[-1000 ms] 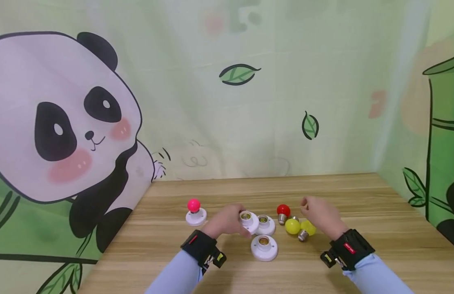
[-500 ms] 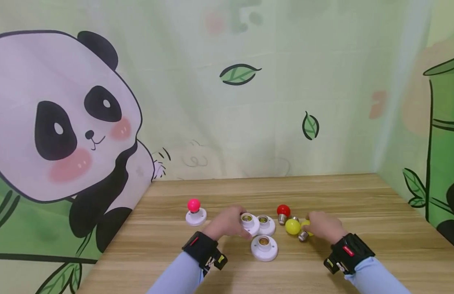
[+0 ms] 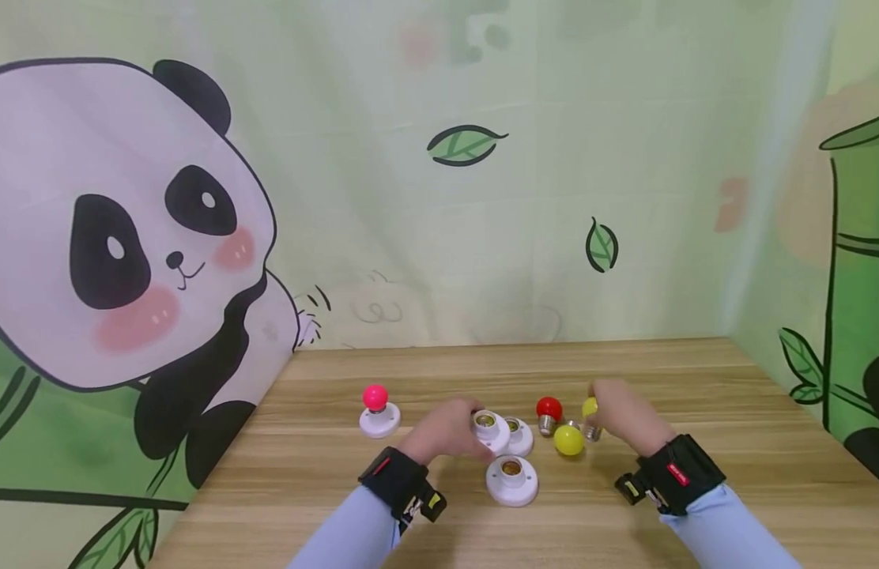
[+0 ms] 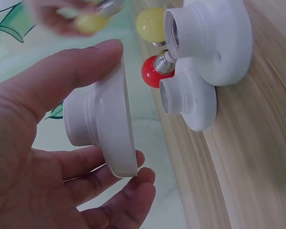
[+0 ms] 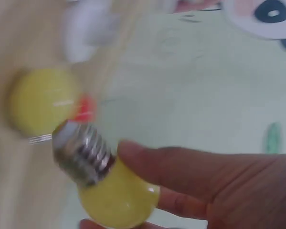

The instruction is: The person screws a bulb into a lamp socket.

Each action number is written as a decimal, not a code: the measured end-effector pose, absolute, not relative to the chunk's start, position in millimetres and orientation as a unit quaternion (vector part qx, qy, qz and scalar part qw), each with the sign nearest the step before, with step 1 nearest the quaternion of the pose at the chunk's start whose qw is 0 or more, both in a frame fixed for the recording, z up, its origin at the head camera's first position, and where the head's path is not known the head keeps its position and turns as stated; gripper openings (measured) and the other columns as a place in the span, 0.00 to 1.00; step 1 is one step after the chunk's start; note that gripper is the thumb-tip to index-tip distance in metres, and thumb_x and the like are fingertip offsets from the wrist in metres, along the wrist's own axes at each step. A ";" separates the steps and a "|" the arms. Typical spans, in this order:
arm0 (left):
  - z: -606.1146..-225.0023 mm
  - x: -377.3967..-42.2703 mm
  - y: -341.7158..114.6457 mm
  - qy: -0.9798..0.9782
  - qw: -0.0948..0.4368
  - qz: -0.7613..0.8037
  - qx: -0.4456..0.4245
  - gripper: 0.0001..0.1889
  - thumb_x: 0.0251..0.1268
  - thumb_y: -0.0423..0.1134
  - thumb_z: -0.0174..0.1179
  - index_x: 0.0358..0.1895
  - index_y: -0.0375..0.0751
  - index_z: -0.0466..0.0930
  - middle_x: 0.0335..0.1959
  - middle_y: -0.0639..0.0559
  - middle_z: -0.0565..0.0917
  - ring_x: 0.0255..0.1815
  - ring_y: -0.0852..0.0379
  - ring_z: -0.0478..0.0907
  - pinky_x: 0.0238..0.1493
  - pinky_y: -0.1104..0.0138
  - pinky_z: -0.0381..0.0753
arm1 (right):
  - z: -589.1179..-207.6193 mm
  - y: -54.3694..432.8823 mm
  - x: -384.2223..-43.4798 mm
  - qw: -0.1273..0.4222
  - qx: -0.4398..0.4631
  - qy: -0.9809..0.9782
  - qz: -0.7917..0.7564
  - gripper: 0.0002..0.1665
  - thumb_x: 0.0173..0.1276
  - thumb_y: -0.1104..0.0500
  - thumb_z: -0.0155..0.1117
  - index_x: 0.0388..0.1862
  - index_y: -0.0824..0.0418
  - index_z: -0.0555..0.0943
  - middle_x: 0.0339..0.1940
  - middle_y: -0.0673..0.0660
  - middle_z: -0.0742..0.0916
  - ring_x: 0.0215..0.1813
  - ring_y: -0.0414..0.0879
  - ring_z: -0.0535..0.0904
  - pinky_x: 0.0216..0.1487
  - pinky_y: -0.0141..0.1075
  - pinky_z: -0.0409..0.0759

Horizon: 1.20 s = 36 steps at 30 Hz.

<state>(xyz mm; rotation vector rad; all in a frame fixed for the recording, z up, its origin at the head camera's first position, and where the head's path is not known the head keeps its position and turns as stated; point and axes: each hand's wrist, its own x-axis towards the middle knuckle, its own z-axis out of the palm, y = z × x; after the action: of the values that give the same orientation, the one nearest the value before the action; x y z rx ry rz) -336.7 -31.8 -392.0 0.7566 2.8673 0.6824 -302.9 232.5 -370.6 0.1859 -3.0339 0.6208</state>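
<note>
In the left wrist view my left hand (image 4: 61, 157) grips a white lamp socket (image 4: 116, 119) by its round base, thumb on one edge and fingers on the other, off the table. The head view shows this left hand (image 3: 450, 431) beside two more white sockets, one behind (image 3: 519, 436) and one in front (image 3: 511, 480). My right hand (image 5: 214, 183) pinches a yellow bulb (image 5: 119, 198) by its glass, metal screw end exposed. That right hand (image 3: 628, 415) is above the table, close to another yellow bulb (image 3: 569, 440) and a red bulb (image 3: 549, 409).
A pink bulb (image 3: 375, 397) stands upright in a white socket (image 3: 379, 421) at the left of the wooden table (image 3: 439, 367). Another screw end shows behind the loose yellow bulb. A printed panda cloth hangs behind the table.
My right hand has come down to a yellow bulb, taken hold of it and lifted it from the table. The left hand, with its socket, has shifted slightly right.
</note>
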 end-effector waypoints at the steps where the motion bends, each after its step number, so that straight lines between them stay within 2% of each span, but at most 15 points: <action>1: -391.5 -336.6 -30.4 0.941 0.050 0.227 0.248 0.37 0.36 0.45 0.79 0.55 0.36 0.78 0.44 0.50 0.84 0.41 0.56 0.78 0.46 0.63 0.78 | -362.6 226.6 -301.6 0.035 0.058 -0.978 0.199 0.18 0.56 0.67 0.68 0.45 0.74 0.77 0.32 0.62 0.81 0.32 0.50 0.75 0.33 0.41 0.78; 4: -390.1 -336.5 -25.1 0.939 0.050 0.232 0.249 0.36 0.37 0.46 0.79 0.55 0.37 0.78 0.44 0.51 0.84 0.41 0.57 0.78 0.46 0.64 0.78 | -341.4 205.7 -297.3 0.088 0.064 -0.973 0.202 0.25 0.60 0.64 0.69 0.54 0.73 0.75 0.42 0.67 0.80 0.36 0.53 0.77 0.39 0.45 0.82; 7: -388.7 -336.0 -18.6 0.937 0.048 0.233 0.254 0.36 0.37 0.47 0.79 0.54 0.37 0.79 0.43 0.51 0.84 0.40 0.57 0.78 0.45 0.65 0.78 | -329.5 184.5 -293.1 0.136 0.083 -0.961 0.226 0.30 0.62 0.59 0.70 0.60 0.67 0.74 0.50 0.68 0.78 0.41 0.54 0.77 0.44 0.47 0.83; 12: -384.1 -333.9 -10.0 0.931 0.046 0.239 0.271 0.36 0.37 0.48 0.79 0.56 0.40 0.78 0.46 0.51 0.85 0.44 0.56 0.80 0.47 0.63 0.79 | -337.4 162.0 -295.3 0.226 0.188 -0.910 0.293 0.30 0.58 0.57 0.74 0.59 0.61 0.76 0.54 0.61 0.81 0.48 0.52 0.80 0.48 0.45 0.82; 15: -381.6 -333.0 -8.2 0.923 0.042 0.255 0.286 0.35 0.37 0.46 0.79 0.56 0.43 0.78 0.48 0.51 0.85 0.46 0.56 0.80 0.48 0.63 0.79 | -348.1 157.5 -298.4 0.257 0.247 -0.882 0.309 0.30 0.55 0.58 0.76 0.56 0.61 0.78 0.53 0.58 0.82 0.50 0.50 0.80 0.49 0.43 0.82; 18: -380.8 -333.2 -8.5 0.912 0.036 0.271 0.306 0.34 0.37 0.44 0.80 0.55 0.45 0.78 0.47 0.53 0.84 0.45 0.58 0.80 0.48 0.66 0.79 | -356.0 156.9 -299.6 0.261 0.275 -0.871 0.311 0.29 0.52 0.60 0.77 0.54 0.60 0.79 0.52 0.56 0.83 0.50 0.49 0.80 0.49 0.41 0.82; 25: -380.4 -333.9 -9.7 0.906 0.021 0.276 0.321 0.31 0.38 0.43 0.80 0.51 0.47 0.78 0.44 0.56 0.84 0.39 0.62 0.79 0.45 0.69 0.78 | -364.5 159.8 -300.6 0.221 0.297 -0.875 0.312 0.28 0.52 0.63 0.77 0.53 0.60 0.79 0.52 0.56 0.82 0.49 0.49 0.80 0.47 0.42 0.83; 36: -382.1 -333.3 -10.3 0.906 0.012 0.273 0.323 0.31 0.39 0.44 0.79 0.53 0.47 0.78 0.45 0.55 0.84 0.41 0.61 0.79 0.46 0.67 0.78 | -368.4 162.9 -303.0 0.209 0.311 -0.867 0.330 0.28 0.53 0.65 0.76 0.53 0.62 0.79 0.53 0.57 0.82 0.50 0.51 0.80 0.46 0.41 0.83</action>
<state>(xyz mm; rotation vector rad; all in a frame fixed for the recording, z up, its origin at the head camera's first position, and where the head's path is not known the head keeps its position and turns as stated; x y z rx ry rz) -333.3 -10.3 -382.1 1.0065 2.8256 0.8519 -303.0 162.9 -368.4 0.8651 -2.4111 0.9187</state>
